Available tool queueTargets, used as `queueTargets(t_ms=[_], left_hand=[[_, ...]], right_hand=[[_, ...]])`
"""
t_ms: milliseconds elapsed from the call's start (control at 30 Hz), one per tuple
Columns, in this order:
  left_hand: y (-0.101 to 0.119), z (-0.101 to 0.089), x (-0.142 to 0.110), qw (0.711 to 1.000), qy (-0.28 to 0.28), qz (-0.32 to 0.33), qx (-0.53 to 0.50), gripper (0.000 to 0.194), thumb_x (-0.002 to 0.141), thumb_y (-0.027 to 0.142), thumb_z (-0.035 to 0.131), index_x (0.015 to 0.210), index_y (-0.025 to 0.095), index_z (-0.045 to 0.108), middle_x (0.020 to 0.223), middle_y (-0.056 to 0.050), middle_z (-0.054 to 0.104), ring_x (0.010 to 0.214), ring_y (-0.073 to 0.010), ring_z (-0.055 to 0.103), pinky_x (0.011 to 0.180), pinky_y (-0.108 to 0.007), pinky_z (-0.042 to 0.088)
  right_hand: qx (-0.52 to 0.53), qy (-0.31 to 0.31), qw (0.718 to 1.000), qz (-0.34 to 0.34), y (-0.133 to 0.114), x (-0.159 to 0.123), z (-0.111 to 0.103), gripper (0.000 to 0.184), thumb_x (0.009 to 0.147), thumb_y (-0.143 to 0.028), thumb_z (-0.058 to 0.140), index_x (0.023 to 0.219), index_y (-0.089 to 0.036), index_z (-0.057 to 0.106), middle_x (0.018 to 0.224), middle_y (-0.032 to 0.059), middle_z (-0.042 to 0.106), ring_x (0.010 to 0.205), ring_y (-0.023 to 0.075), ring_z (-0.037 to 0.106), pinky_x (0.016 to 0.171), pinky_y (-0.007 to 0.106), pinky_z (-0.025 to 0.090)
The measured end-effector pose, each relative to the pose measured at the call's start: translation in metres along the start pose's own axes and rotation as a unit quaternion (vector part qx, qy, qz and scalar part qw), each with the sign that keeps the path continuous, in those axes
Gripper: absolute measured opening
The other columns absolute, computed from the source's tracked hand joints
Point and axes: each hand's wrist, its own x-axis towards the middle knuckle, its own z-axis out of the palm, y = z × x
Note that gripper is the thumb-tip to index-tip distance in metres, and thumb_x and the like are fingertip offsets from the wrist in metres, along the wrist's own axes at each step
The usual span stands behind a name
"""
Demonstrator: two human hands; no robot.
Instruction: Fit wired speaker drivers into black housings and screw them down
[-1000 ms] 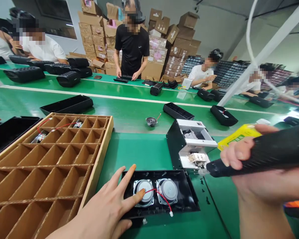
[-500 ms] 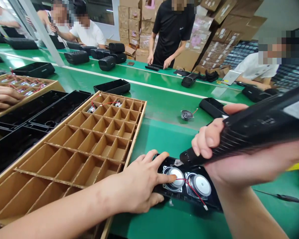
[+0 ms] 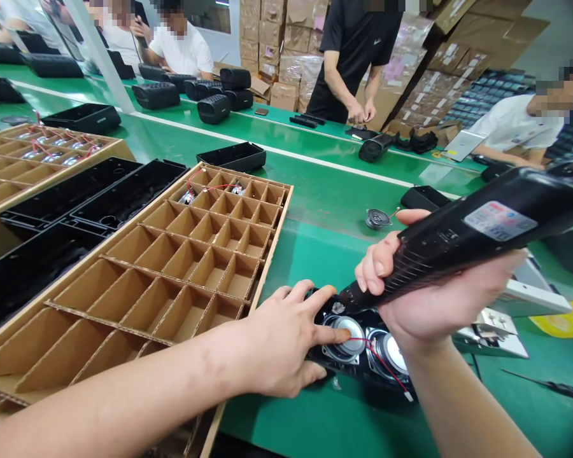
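A black speaker panel (image 3: pixel 358 375) lies on the green bench, with two round speaker drivers joined by a red wire with a white plug. My left hand (image 3: pixel 286 340) spans the panel's left end, fingers spread, the thumb at its near edge and the index fingertip on the left driver (image 3: pixel 351 327). My right hand (image 3: pixel 424 305) is wrapped around a black electric screwdriver (image 3: pixel 439 238). The tool slants down to the left, its nose at the panel's far left corner. Its bit tip is too hidden to make out. My right wrist covers part of the right driver (image 3: pixel 394 353).
A divided cardboard tray (image 3: pixel 181 267) stands left, a few drivers in its far cells. Black speaker casings (image 3: pixel 124 197) lie beyond it. One loose driver (image 3: pixel 378 218) sits ahead. A thin screwdriver (image 3: pixel 554 386) lies right. Across the bench a person in black (image 3: pixel 358 57) handles parts.
The view has shifted, bringing a metal fixture into sight at right. The power tool's rear end sits lower. A hand at the far left has left view. My left hand keeps its place on the panel.
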Motion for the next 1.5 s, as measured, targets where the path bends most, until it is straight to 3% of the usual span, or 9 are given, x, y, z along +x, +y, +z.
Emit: queueTargets(t_ms=[200, 567, 800, 1267, 1400, 1500], left_hand=[[-0.001, 0.004, -0.001, 0.999, 0.035, 0.011, -0.010, 0.063, 0.094, 0.044, 0.072, 0.154, 0.038, 0.056, 0.170, -0.014, 0.032, 0.148, -0.0462, 0.040, 0.117, -0.067, 0.041], [0.002, 0.003, -0.001, 0.999, 0.039, 0.007, -0.008, 0.061, 0.094, 0.042, 0.072, 0.153, 0.037, 0.058, 0.165, -0.016, 0.037, 0.143, -0.0466, 0.044, 0.114, -0.066, 0.044], [0.004, 0.000, -0.001, 0.999, 0.033, 0.007, -0.005, 0.060, 0.095, 0.041, 0.069, 0.153, 0.033, 0.058, 0.156, -0.018, 0.046, 0.144, -0.0488, 0.041, 0.114, -0.068, 0.042], [0.004, 0.000, -0.002, 0.999, 0.048, -0.004, -0.021, 0.058, 0.092, 0.041, 0.072, 0.149, 0.034, 0.063, 0.149, -0.016, 0.052, 0.139, -0.0447, 0.047, 0.117, -0.067, 0.040], [0.005, -0.002, -0.003, 0.998, 0.052, 0.000, -0.020, 0.059, 0.089, 0.039, 0.075, 0.147, 0.036, 0.064, 0.152, -0.016, 0.052, 0.139, -0.0453, 0.049, 0.116, -0.068, 0.042], [0.004, -0.006, -0.005, 0.999, 0.049, -0.002, -0.006, 0.061, 0.087, 0.034, 0.078, 0.146, 0.037, 0.064, 0.163, -0.015, 0.045, 0.144, -0.0483, 0.045, 0.118, -0.071, 0.039]], right_hand=[[-0.005, -0.003, 1.000, 0.002, 0.003, 0.000, -0.003, 0.066, 0.088, -0.087, 0.054, 0.104, -0.026, 0.072, 0.059, -0.0025, 0.056, 0.040, 0.0138, 0.046, 0.038, 0.026, 0.040], [0.011, -0.027, 0.999, 0.023, 0.009, -0.003, -0.001, 0.072, 0.082, -0.092, 0.056, 0.100, -0.024, 0.069, 0.057, -0.0040, 0.056, 0.036, 0.0140, 0.047, 0.036, 0.026, 0.039], [0.033, -0.084, 0.995, 0.046, 0.014, -0.008, 0.001, 0.071, 0.079, -0.092, 0.060, 0.100, -0.024, 0.068, 0.058, -0.0033, 0.059, 0.037, 0.0131, 0.048, 0.036, 0.023, 0.040], [0.047, -0.099, 0.991, 0.082, 0.020, -0.014, 0.002, 0.074, 0.077, -0.094, 0.059, 0.103, -0.025, 0.067, 0.058, -0.0014, 0.058, 0.038, 0.0142, 0.046, 0.041, 0.026, 0.040], [0.041, -0.106, 0.991, 0.067, 0.006, -0.013, 0.000, 0.061, 0.086, -0.086, 0.057, 0.110, -0.032, 0.073, 0.064, 0.0011, 0.061, 0.043, 0.0177, 0.051, 0.042, 0.030, 0.042], [0.004, -0.022, 1.000, 0.010, -0.030, -0.008, -0.018, 0.060, 0.082, -0.089, 0.058, 0.107, -0.037, 0.075, 0.061, -0.0005, 0.057, 0.038, 0.0148, 0.044, 0.038, 0.027, 0.034]])
